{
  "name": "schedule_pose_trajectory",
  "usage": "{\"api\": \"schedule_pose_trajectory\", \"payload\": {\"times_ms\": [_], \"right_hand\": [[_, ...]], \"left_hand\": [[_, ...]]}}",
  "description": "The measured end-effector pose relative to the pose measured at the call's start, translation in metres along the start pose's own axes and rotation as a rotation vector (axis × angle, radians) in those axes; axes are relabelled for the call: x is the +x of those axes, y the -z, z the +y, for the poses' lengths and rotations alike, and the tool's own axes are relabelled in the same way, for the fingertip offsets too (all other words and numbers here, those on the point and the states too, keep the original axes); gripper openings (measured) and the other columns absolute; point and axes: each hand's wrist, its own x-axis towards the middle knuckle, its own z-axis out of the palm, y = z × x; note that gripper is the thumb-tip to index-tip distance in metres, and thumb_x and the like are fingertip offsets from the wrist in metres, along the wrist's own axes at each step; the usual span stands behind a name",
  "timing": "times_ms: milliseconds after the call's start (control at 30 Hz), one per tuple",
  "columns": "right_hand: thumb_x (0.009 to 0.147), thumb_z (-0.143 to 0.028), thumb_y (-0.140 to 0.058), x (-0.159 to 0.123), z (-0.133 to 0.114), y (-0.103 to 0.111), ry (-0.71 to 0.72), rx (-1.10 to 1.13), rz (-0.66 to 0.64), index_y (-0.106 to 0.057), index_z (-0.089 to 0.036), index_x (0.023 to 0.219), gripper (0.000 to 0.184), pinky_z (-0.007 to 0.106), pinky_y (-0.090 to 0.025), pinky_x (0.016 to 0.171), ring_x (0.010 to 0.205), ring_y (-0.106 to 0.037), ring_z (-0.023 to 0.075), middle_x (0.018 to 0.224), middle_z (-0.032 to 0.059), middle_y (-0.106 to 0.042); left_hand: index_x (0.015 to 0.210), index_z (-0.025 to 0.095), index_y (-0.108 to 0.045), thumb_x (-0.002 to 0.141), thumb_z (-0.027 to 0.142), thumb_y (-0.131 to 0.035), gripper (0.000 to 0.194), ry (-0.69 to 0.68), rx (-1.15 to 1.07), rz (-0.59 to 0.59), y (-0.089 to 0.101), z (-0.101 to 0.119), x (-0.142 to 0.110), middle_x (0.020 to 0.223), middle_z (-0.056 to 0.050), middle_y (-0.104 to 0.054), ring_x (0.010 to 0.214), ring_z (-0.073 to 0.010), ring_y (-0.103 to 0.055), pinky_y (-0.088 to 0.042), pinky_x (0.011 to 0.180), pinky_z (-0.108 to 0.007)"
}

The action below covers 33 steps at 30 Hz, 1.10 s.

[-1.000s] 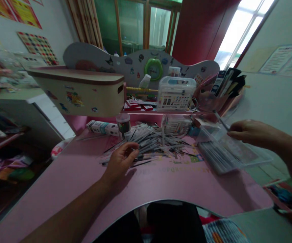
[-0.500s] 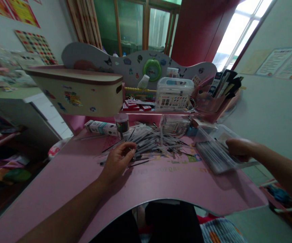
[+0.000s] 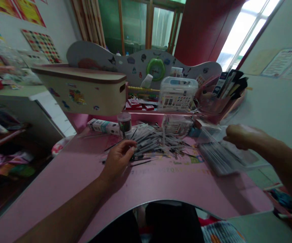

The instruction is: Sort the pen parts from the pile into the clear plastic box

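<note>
A loose heap of thin pens or pen refills, many pale and some dark, spreads over the pink desk. My left hand rests at its near left edge, thumb and forefinger curled close together; whatever lies between them is too small to make out. To the right, a clear plastic box stands tilted at the desk's edge, with a row of similar slim sticks inside. My right hand is above the far right part of this box, fingers closed and turned down. Its grip is hidden and slightly blurred.
Behind the heap stand a clear round tub, a long printed carton and a clear pack. A shelf above carries a lidded cream bin, a clear handled case and a green clock. The desk's front edge curves inward.
My right hand has lifted from inside the clear box to above it. My left hand stays by the heap in nearly the same pose. The view has shifted slightly.
</note>
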Motion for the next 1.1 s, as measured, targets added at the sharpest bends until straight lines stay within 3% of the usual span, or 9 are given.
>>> {"api": "schedule_pose_trajectory", "payload": {"times_ms": [33,67,200,300,433,700,900,1100], "right_hand": [[0.077,-0.022,-0.079,-0.003,-0.012,0.007,0.096,-0.096,-0.14,-0.051,-0.015,0.041,0.046,0.031,-0.026,0.049,0.038,-0.043,0.0081,0.043,0.0055,-0.052],[0.077,-0.021,-0.078,-0.007,-0.027,0.013,0.218,-0.173,-0.191,-0.055,-0.016,0.046,0.039,0.03,-0.027,0.049,0.04,-0.042,0.0076,0.046,0.0044,-0.054],[0.082,-0.023,-0.069,-0.041,-0.1,0.02,0.511,-0.132,-0.182,-0.071,-0.021,0.07,0.012,0.026,-0.033,0.053,0.054,-0.054,0.0125,0.07,0.0047,-0.067],[0.083,-0.016,-0.064,-0.062,-0.144,0.004,0.59,-0.019,-0.322,-0.074,-0.02,0.079,0.011,0.028,-0.039,0.059,0.068,-0.063,0.0188,0.078,0.0086,-0.072],[0.087,-0.015,-0.057,-0.067,-0.176,-0.029,0.573,0.038,-0.384,-0.073,-0.019,0.083,0.018,0.029,-0.044,0.068,0.077,-0.067,0.0215,0.083,0.011,-0.075],[0.092,-0.007,-0.042,-0.064,-0.188,-0.075,0.435,0.026,-0.217,-0.07,-0.017,0.109,0.034,0.027,-0.046,0.075,0.099,-0.067,0.0245,0.111,0.0136,-0.069],[0.091,-0.011,-0.05,-0.066,-0.178,-0.093,0.432,0.038,-0.262,-0.071,-0.015,0.101,0.023,0.028,-0.046,0.071,0.091,-0.067,0.0235,0.106,0.0134,-0.067],[0.094,-0.013,-0.048,-0.061,-0.172,-0.098,0.394,0.092,-0.185,-0.072,-0.015,0.098,0.024,0.028,-0.045,0.074,0.088,-0.064,0.0214,0.103,0.0123,-0.065]], "left_hand": [[0.087,0.02,-0.077,0.069,0.028,-0.08,0.02,0.0,-0.005,0.015,0.0,0.001,0.0,0.084,-0.005,-0.07,0.078,-0.0186,-0.062,-0.049,0.06,-0.022],[0.087,0.02,-0.076,0.069,0.028,-0.08,0.021,0.008,-0.011,0.028,0.0,0.001,0.0,0.085,-0.006,-0.07,0.077,-0.0183,-0.062,-0.048,0.059,-0.022],[0.093,0.02,-0.074,0.073,0.031,-0.076,0.023,0.044,-0.052,0.061,0.002,-0.003,0.002,0.089,-0.005,-0.071,0.074,-0.0167,-0.062,-0.046,0.058,-0.022],[0.094,0.02,-0.074,0.076,0.028,-0.074,0.02,0.004,-0.019,0.049,0.004,-0.008,0.005,0.091,-0.005,-0.071,0.077,-0.0161,-0.062,-0.047,0.063,-0.023],[0.093,0.019,-0.072,0.077,0.027,-0.072,0.018,-0.002,-0.046,0.068,0.002,-0.007,0.005,0.089,-0.004,-0.07,0.078,-0.0151,-0.061,-0.047,0.067,-0.023],[0.087,0.018,-0.072,0.074,0.026,-0.073,0.015,0.012,-0.073,0.087,-0.004,0.004,0.001,0.085,-0.003,-0.069,0.078,-0.015,-0.061,-0.047,0.067,-0.023],[0.092,0.019,-0.072,0.077,0.029,-0.072,0.018,0.007,-0.034,0.061,0.0,-0.004,0.002,0.084,-0.002,-0.069,0.075,-0.0146,-0.061,-0.047,0.065,-0.023],[0.093,0.019,-0.072,0.08,0.027,-0.068,0.016,-0.099,0.117,0.009,0.01,-0.013,0.011,0.089,-0.004,-0.071,0.083,-0.017,-0.064,-0.048,0.072,-0.026]]}}
